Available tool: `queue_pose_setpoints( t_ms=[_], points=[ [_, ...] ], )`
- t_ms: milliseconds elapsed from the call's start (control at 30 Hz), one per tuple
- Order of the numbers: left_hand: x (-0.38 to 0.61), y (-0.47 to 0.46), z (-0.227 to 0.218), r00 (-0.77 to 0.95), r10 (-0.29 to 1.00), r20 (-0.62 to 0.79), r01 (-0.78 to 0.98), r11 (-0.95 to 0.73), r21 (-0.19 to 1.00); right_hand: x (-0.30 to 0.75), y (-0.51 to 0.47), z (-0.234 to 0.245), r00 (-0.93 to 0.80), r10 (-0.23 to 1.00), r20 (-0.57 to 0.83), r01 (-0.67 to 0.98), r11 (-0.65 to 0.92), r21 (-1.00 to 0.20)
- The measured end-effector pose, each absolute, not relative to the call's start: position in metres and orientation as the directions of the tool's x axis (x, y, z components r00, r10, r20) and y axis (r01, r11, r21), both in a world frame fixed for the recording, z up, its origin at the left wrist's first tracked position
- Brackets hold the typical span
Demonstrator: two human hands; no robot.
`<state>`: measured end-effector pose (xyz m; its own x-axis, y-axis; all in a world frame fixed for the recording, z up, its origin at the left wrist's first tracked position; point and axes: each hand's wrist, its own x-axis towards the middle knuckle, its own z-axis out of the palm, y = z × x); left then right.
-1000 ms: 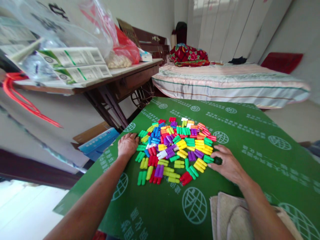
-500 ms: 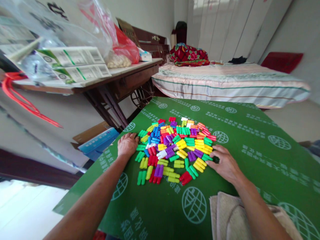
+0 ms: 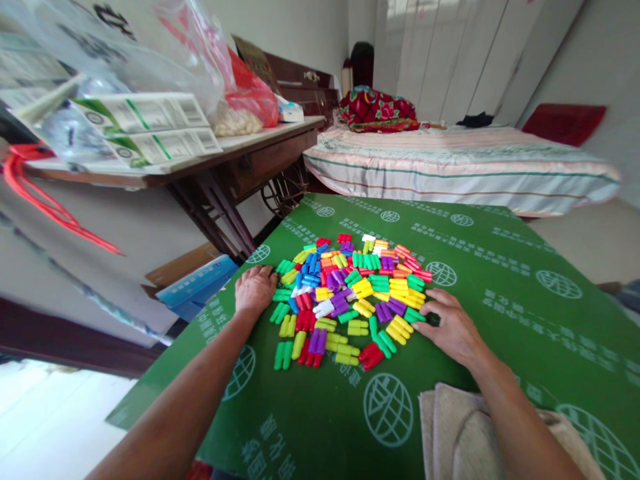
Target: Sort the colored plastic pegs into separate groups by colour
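A loose spread of bright plastic toy pieces, shaped like short joined pegs, covers the middle of the green board [image 3: 320,413]. At the pile's left edge my left hand [image 3: 255,289] rests palm down, fingers laid on the board, beside green pieces [image 3: 283,295]. My right hand [image 3: 453,327] lies at the right edge with thumb and fingers apart and nothing visible between them. Its fingertips are at or very near a green piece [image 3: 414,315] and close to a yellow piece [image 3: 399,329]; whether they touch cannot be made out. Purple-and-red pieces [image 3: 317,342] lie at the near side.
A folded beige towel [image 3: 455,427] lies under my right forearm. To the left stands a table [image 3: 270,143] bearing boxes [image 3: 150,113] and plastic bags [image 3: 253,93]. A bed [image 3: 450,160] is beyond the board, and a blue box [image 3: 195,287] sits below the table.
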<state>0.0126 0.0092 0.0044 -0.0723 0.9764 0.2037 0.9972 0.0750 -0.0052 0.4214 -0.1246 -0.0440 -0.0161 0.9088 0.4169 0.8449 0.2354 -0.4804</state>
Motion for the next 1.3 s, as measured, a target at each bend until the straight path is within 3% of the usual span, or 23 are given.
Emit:
queue_pose_setpoints(
  t_ms=[700, 1300],
  points=[
    [0.013, 0.005, 0.008, -0.083, 0.974, 0.213, 0.996, 0.084, 0.007, 0.414, -0.123, -0.047, 0.001, 0.869, 0.495, 0.850, 0.260, -0.459],
    [0.008, 0.005, 0.005, -0.084, 0.969, 0.230, 0.996, 0.085, 0.004, 0.420, -0.119, -0.054, 0.178, 0.867, 0.465, 0.859, 0.094, -0.504]
  ],
)
